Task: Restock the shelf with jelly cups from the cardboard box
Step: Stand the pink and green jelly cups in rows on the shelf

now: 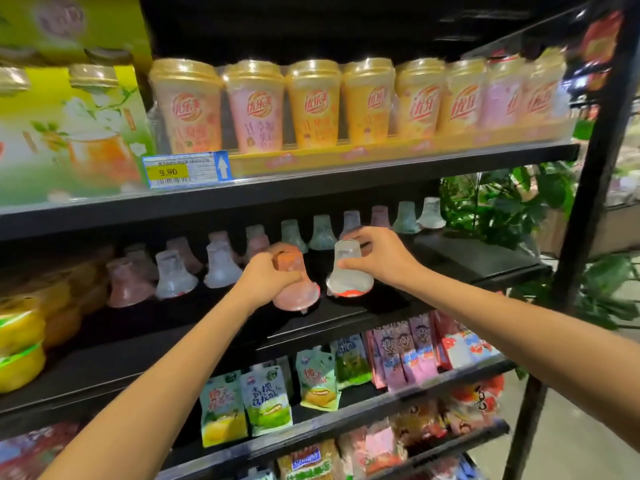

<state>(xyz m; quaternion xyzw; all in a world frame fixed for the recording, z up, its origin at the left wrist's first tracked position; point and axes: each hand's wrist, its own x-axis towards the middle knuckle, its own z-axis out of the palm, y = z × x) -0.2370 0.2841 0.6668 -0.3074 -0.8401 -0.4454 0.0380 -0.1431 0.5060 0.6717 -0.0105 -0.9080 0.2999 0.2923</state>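
My left hand grips a pink-red jelly cup, lid side down, over the front of the black middle shelf. Just to its right, my right hand pinches a whitish jelly cup with a red lid at its base, standing on or just above the same shelf. Behind them, several upturned jelly cups in pink, white and pale green stand in rows toward the back. The cardboard box is out of view.
Tall milk-tea cups fill the shelf above, with a 9.90 price tag. Yellow packs sit at the middle shelf's left end. Snack pouches hang below. A black upright post and green plants stand on the right.
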